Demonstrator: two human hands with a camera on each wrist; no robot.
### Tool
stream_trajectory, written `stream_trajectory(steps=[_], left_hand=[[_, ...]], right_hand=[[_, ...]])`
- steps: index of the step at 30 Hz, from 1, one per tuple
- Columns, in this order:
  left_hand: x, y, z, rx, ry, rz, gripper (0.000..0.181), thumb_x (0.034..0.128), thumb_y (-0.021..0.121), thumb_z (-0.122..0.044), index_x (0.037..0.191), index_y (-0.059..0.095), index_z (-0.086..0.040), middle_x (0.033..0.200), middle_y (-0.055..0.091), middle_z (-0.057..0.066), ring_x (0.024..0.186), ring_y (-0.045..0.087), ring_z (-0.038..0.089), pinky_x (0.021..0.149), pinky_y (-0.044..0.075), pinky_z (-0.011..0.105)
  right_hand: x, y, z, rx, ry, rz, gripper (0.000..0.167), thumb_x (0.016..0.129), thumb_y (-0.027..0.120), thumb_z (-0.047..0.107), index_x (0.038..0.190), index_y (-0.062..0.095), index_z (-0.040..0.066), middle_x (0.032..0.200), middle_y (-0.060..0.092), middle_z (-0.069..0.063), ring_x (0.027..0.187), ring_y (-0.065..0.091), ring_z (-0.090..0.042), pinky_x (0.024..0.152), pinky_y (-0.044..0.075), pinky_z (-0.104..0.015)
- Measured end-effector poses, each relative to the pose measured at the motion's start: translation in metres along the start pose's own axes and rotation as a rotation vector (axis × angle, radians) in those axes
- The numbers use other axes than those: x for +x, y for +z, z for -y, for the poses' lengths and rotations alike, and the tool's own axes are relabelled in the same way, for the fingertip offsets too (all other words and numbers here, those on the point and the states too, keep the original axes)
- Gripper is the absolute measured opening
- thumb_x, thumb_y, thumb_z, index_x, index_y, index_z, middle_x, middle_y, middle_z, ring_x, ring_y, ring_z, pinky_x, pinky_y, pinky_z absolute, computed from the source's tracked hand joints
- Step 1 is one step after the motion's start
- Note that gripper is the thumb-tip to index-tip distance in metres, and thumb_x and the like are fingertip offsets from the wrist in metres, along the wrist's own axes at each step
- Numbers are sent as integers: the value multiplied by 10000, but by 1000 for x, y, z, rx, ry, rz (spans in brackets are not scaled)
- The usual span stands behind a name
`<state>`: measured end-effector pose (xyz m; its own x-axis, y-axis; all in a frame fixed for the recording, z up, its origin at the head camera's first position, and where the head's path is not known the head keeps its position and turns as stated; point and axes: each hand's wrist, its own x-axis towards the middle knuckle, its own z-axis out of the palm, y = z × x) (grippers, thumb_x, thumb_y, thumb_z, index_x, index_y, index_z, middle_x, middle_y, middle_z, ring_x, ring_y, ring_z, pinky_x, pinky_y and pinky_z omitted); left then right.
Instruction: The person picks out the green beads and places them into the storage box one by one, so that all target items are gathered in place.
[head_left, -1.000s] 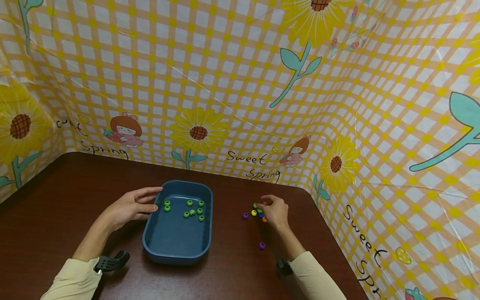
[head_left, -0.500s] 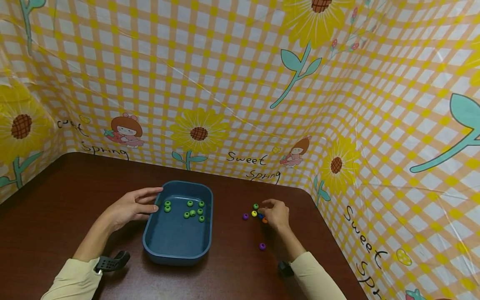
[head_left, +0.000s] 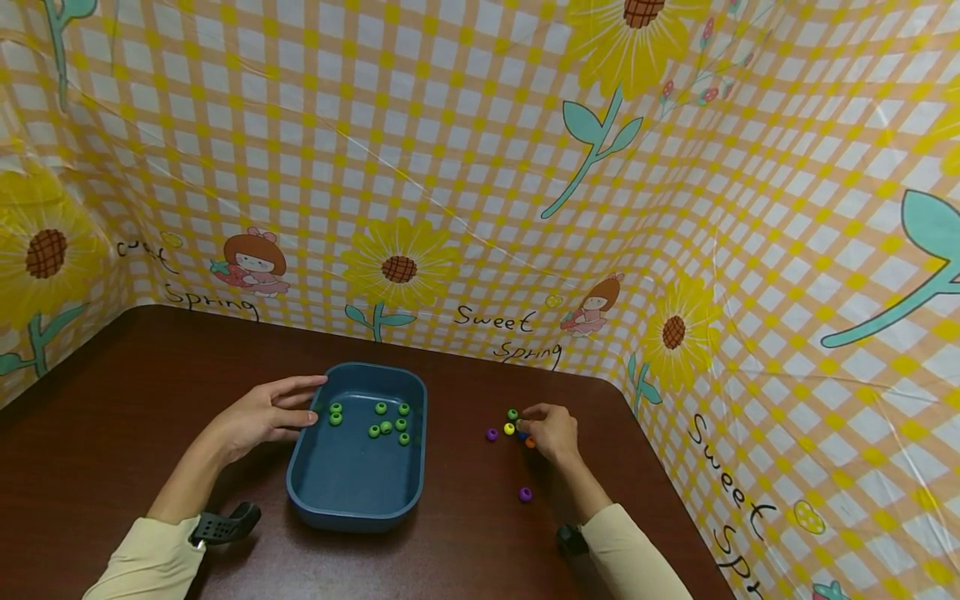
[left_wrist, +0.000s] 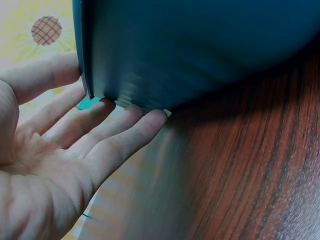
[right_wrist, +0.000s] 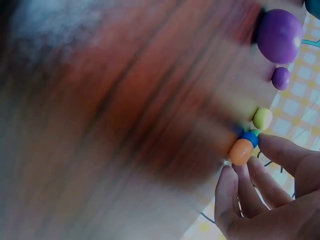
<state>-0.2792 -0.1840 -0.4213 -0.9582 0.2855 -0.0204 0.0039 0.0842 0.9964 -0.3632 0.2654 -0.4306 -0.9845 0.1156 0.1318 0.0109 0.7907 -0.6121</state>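
A blue rectangular tub point(head_left: 356, 487) stands on the table with several green beads point(head_left: 386, 427) in it. My left hand point(head_left: 258, 418) rests against the tub's left wall, fingers spread and fairly straight; the left wrist view has its fingertips point(left_wrist: 156, 120) touching the outside. To the right of the tub, my right hand point(head_left: 552, 432) is down in a small bead cluster, thumb and fingers curled round a partly hidden green bead point(right_wrist: 255, 132). Beside it lie a blue bead point(right_wrist: 250, 139), an orange bead point(right_wrist: 241, 152), a yellow bead point(head_left: 509, 429) and another green bead point(head_left: 512, 414).
One purple bead point(head_left: 492, 434) lies left of the cluster, another purple bead point(head_left: 525, 495) nearer the front. The dark wood table point(head_left: 480, 550) is bounded at the back and right by a checked, sunflower-printed cloth point(head_left: 450, 167).
My right hand has shifted slightly at the cluster, baring the far green bead and covering more of the one beside the blue bead. The left hand and tub stay in place.
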Motion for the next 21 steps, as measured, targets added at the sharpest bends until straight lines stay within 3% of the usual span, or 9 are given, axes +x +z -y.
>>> stream_trajectory(steps=[10,17,21], left_hand=[[0,0,0,7,-2,-5,701,978,668,-110,1576,314,-17,1562,363,329,1247,622,415,944,572,489],[0,0,0,5,-6,-5,699,978,670,-113,1575,319,-17,1561,366,327,1247,623,415,942,574,487],[1,0,0,5,-7,-9,691,979,667,-110,1572,325,-20,1561,372,322,1249,621,416,941,575,483]], right_hand=[[0,2,-1,2,-8,11,209,853,752,135,1034,787,36,1041,766,-160,1015,624,-359,863,520,-501],[0,1,0,14,-11,12,210,831,759,114,1022,788,32,979,775,-150,1060,601,-389,1001,435,-555],[0,2,0,6,-9,5,197,832,764,123,1010,795,45,1006,770,-143,993,610,-351,923,471,-501]])
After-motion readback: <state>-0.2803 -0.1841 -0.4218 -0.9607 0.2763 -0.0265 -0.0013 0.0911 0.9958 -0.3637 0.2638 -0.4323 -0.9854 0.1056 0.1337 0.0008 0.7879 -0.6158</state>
